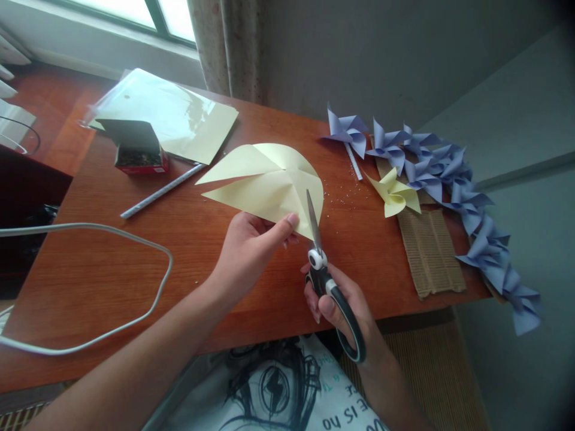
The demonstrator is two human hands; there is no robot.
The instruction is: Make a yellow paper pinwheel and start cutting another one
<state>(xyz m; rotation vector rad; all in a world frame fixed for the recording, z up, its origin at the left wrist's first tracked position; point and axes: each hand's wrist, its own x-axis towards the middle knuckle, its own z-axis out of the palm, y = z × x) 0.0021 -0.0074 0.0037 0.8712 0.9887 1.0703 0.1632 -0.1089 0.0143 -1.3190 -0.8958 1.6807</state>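
Pinched between the thumb and fingers of my left hand (258, 242) is a sheet of pale yellow paper (269, 185), creased through its middle and slit open on its left side. My right hand (344, 299) grips a pair of scissors (320, 266) with black and white handles. Their blades point away from me and lie at the paper's right corner, just beside my left thumb. Whether the blades are fully closed on the paper is hard to make out.
Several purple paper pinwheels (426, 161) and one yellow pinwheel (395, 194) lie at right, around corrugated cardboard (431, 251). A red box (141, 161), a rolled paper stick (162, 190) and a plastic sleeve of yellow paper (220, 129) are at back left. A white cable (166, 281) loops across the table's left.
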